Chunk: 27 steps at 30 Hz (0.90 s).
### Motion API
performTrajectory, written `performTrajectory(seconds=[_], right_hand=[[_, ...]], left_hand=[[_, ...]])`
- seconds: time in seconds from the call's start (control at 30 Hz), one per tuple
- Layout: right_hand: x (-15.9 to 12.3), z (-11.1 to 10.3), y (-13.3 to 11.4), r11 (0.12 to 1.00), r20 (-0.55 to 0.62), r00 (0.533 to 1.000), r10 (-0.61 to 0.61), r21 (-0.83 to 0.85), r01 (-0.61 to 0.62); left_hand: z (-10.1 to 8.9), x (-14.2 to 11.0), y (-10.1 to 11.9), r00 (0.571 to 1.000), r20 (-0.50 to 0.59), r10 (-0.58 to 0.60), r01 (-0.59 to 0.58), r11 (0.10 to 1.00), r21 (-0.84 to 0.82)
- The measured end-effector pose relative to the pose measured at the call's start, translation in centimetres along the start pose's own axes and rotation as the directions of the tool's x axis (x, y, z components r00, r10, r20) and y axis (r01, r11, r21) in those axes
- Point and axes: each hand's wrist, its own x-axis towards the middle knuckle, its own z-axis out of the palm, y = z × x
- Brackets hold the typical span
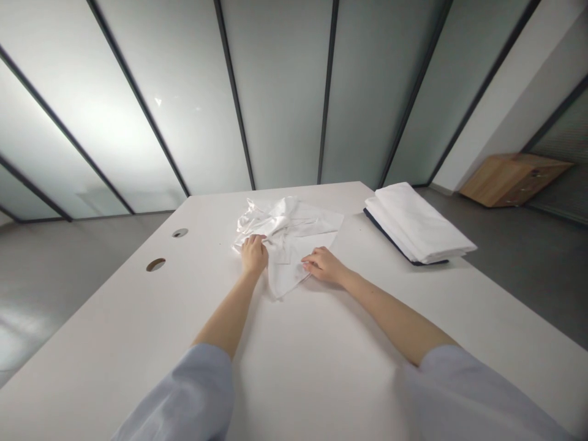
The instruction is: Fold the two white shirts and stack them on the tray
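A thin, crumpled white cloth (pixel 287 275) lies spread unevenly in the middle of the table. Shiny, see-through folds like clear plastic (pixel 250 215) show at its far left; whether they are a separate piece I cannot tell. My left hand (pixel 254 252) is closed on the cloth's left side, fingers curled over the bunched material. On the near right edge, my right hand (pixel 323 264) pinches the cloth between thumb and fingers, its palm low over the table. The fingertips of both hands are partly hidden.
A folded stack of white fabric (pixel 420 223) with a dark layer (pixel 390 236) beneath it sits at the table's right edge. Two round holes (pixel 156 264) pierce the white table (pixel 312 361) on the left. Frosted glass panels (pixel 280 92) stand behind; a wooden cabinet (pixel 505 177) is far right.
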Motion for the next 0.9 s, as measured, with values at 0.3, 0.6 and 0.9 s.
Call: performTrajectory(seconds=[0.3,0.6,0.9], right_hand=[[-0.9,0.5,4.4,0.945,-0.153,0.943,0.297,-0.097,-0.314],[-0.8,-0.2,3.1,0.956,-0.003,0.969,0.248,-0.16,-0.245],[-0.7,0.5,2.2,0.998,-0.285,0.957,0.054,-0.003,-0.057]], left_hand=[[0.0,-0.7,1.9,0.916,0.384,0.116,-0.166,0.981,0.101],[-0.3,-1.0,2.3,0.927,0.374,-0.021,-0.081,0.964,0.254],[1.5,-2.0,1.5,0.964,0.254,-0.075,-0.005,0.953,0.302]])
